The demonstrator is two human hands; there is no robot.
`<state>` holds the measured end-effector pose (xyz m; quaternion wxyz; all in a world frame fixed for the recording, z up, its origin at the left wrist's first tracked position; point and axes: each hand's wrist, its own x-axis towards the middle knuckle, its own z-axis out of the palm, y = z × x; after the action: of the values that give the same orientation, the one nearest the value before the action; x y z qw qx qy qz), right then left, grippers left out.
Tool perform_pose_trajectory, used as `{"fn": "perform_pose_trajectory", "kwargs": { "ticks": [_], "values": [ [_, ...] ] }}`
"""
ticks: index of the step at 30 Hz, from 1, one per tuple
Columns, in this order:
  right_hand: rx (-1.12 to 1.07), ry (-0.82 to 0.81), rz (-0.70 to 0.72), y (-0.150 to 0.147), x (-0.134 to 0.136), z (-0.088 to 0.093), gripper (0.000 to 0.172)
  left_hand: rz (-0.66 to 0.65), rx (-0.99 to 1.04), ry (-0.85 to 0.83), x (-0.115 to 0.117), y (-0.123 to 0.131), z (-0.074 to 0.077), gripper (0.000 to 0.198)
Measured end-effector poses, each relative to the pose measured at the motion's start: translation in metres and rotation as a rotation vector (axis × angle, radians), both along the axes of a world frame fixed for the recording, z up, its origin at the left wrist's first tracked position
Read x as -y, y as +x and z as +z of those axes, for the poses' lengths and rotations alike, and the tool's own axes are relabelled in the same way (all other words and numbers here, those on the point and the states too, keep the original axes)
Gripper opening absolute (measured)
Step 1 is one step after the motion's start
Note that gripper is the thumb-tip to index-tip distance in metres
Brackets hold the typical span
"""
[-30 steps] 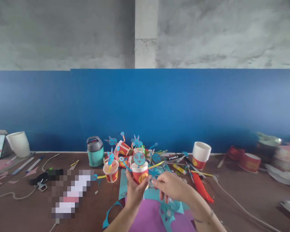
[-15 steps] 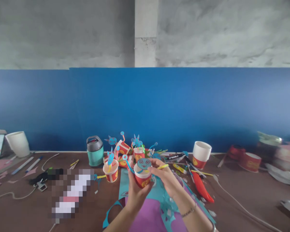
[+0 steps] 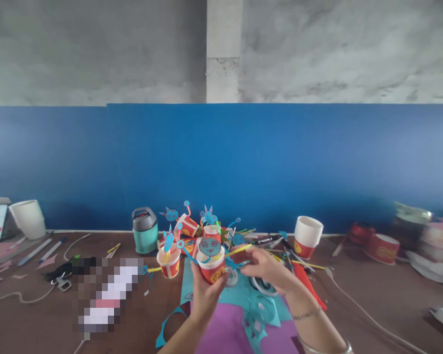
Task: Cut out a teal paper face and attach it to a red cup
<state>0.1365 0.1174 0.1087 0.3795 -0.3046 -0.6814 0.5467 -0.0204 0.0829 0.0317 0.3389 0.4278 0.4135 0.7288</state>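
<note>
My left hand (image 3: 206, 290) is wrapped round a red-and-white paper cup (image 3: 211, 271), held over the table. A round blue paper face (image 3: 209, 247) with a drawn pattern stands at its rim, and a blue strip with a round end reaches out to the left. From its right side a yellow straw (image 3: 238, 250) sticks out. My right hand (image 3: 266, 269) is beside the straw's outer end, index fingertip at it and thumb apart below. Behind and left are similar decorated cups, one upright cup (image 3: 169, 263) closest.
Blue and purple paper sheets (image 3: 221, 327) lie beneath my hands, with tape rolls (image 3: 264, 285) on them. A teal jar (image 3: 145, 236) stands left. White-and-red cups (image 3: 308, 236), a red-handled tool (image 3: 310, 285), pens and a white cable (image 3: 369, 324) are at the right. A blue partition (image 3: 243, 162) rises behind.
My right hand has moved right, off the cup's rim and face to the straw's outer end. The cup in my left hand has shifted slightly left, and the straw now angles upward.
</note>
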Motion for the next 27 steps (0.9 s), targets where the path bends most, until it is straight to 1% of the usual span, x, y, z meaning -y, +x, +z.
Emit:
{"fn": "perform_pose_trajectory", "kwargs": {
  "ticks": [1,2,4,6,11,13,19,24,27],
  "values": [
    [0.045,0.027,-0.04,-0.007,-0.002,-0.004,0.033,-0.011,0.018,0.007,-0.001,0.0,-0.001,0.077],
    [0.046,0.045,-0.087,-0.014,-0.003,-0.008,0.027,-0.024,0.037,0.021,-0.002,0.0,-0.003,0.076],
    [0.03,0.068,-0.173,-0.026,-0.005,-0.014,0.025,-0.058,0.052,0.043,-0.002,0.0,-0.004,0.075],
    [0.007,0.069,-0.207,-0.033,-0.006,-0.016,0.026,-0.078,0.039,0.036,-0.002,-0.001,-0.005,0.071],
    [0.03,0.019,-0.198,-0.031,-0.004,-0.015,0.029,-0.114,0.03,-0.079,0.0,0.0,-0.008,0.051],
    [0.034,0.003,-0.206,-0.029,-0.004,-0.015,0.03,-0.135,0.018,-0.088,-0.001,0.0,-0.01,0.048],
    [0.041,-0.023,-0.203,-0.027,-0.005,-0.017,0.034,-0.147,-0.01,-0.056,-0.004,-0.002,-0.014,0.049],
    [0.052,0.009,-0.14,-0.025,-0.002,-0.014,0.032,-0.169,0.02,-0.012,-0.008,-0.007,-0.021,0.051],
    [0.092,0.032,-0.196,-0.027,-0.001,-0.012,0.033,-0.182,0.03,-0.001,-0.01,-0.008,-0.026,0.052]
  ]
}}
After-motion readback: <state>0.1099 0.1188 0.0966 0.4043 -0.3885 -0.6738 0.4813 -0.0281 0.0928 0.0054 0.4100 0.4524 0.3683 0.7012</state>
